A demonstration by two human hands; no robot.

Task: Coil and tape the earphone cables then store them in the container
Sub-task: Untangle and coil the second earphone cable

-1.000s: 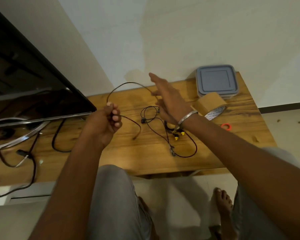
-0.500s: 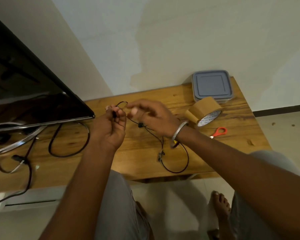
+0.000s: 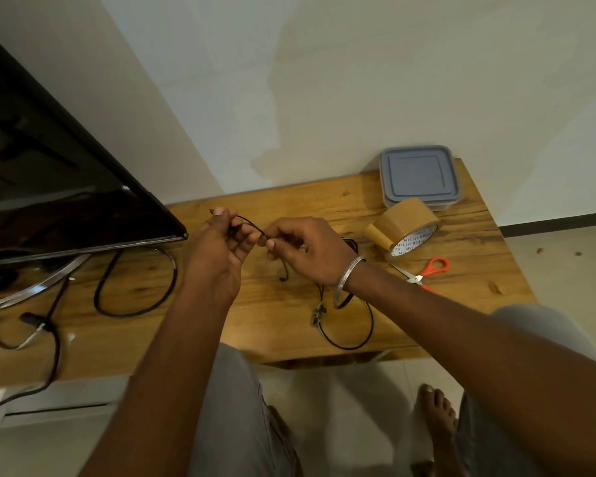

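Both hands hold a thin black earphone cable (image 3: 355, 342) above the wooden table (image 3: 283, 315). My left hand (image 3: 217, 249) pinches one part of it, a short end sticking up past the fingers. My right hand (image 3: 307, 249), with a metal bangle on the wrist, pinches the cable close beside it; a short arc of cable spans the two hands. The remaining cable trails under my right wrist into a loose loop on the table. A grey lidded container (image 3: 418, 175) stands shut at the back right. A brown tape roll (image 3: 405, 228) lies in front of it.
Orange-handled scissors (image 3: 427, 270) lie right of my right wrist. A black TV screen (image 3: 49, 187) fills the left, with thicker black cables (image 3: 135, 287) and a metal stand (image 3: 31, 287) beneath it. A bare foot (image 3: 434, 414) rests on the tiled floor below the table edge.
My right hand swept back from the far side of the table to meet my left hand, drawing the cable in. The loop between the hands has shrunk to a short arc.
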